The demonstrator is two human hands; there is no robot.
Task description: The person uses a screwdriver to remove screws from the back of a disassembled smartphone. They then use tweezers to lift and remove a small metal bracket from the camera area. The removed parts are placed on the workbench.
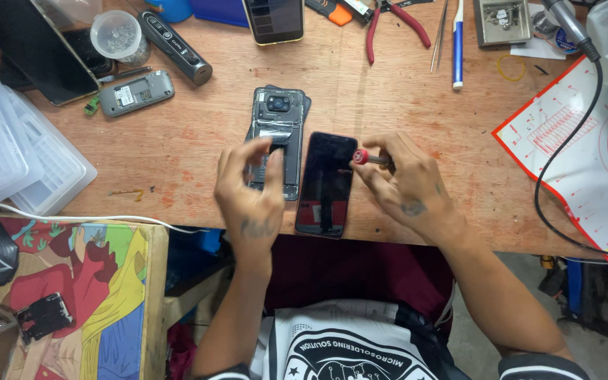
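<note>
A worn wooden workbench (191,134) carries an opened phone (278,137). Just right of it lies a black screen panel (325,190). Red-handled pliers (388,21) lie beyond it, toward the far edge.

The screwdriver (362,157) has a red cap, and the phone (327,183) beside it is glossy black. The pliers (395,21) have dark red handles, the mat (585,155) is white with red edging, and the table (177,141) is light brown wood.

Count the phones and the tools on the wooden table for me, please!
Phones and phone parts: 5, such as the opened phone under the left hand.
Tools: 4, such as the screwdriver in the right hand.
Total: 9
</note>
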